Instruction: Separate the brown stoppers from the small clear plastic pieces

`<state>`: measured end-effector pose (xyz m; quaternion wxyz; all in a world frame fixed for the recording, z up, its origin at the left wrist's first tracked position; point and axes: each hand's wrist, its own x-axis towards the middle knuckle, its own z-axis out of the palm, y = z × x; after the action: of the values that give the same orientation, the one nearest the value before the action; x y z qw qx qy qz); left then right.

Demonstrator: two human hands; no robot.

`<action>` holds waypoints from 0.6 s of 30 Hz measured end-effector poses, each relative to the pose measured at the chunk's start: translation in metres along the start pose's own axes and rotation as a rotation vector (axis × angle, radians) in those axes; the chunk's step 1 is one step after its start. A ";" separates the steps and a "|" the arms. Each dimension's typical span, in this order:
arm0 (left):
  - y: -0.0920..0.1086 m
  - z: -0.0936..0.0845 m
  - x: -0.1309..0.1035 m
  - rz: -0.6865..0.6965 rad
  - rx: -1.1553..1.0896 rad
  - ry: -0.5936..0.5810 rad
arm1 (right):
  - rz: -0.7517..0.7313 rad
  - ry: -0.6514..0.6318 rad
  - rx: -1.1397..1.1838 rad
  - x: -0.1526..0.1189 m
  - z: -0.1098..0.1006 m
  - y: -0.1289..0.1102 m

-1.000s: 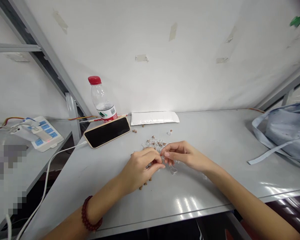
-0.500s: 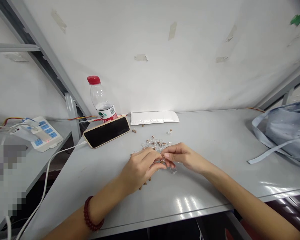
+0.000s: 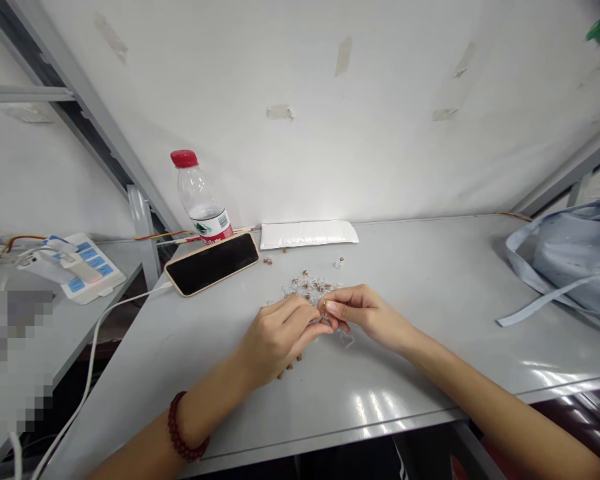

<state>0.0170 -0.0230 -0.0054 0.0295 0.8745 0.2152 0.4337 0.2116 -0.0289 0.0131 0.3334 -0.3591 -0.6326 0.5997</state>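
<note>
My left hand [image 3: 283,335] and my right hand [image 3: 363,312] meet fingertip to fingertip low over the grey table [image 3: 400,380]. Both are closed in a pinch around something tiny between them, with a small brown cork [image 3: 323,321] showing at the fingertips. Just behind them lies a pile of small clear glass pieces and brown corks [image 3: 310,287]. A clear glass piece [image 3: 347,340] rests below my right fingers. Several loose corks [image 3: 290,366] lie in front of my left hand. What each hand grips exactly is too small to make out.
A phone [image 3: 213,264] leans by a red-capped bottle [image 3: 200,197] at the back left. A white packet [image 3: 310,235] lies against the wall. A power strip [image 3: 93,263] stands far left, a light blue bag [image 3: 575,260] far right.
The view has shifted slightly. My fingertips have moved a little closer together, and my right fingers have curled in somewhat. The items on the table lie as before.
</note>
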 end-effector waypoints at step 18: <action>0.005 -0.001 0.001 0.081 0.194 -0.023 | 0.035 0.022 0.054 0.002 0.002 0.006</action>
<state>0.0187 -0.0275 -0.0030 -0.0703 0.8860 0.2204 0.4017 0.2088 -0.0278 0.0072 0.3394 -0.3677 -0.6063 0.6181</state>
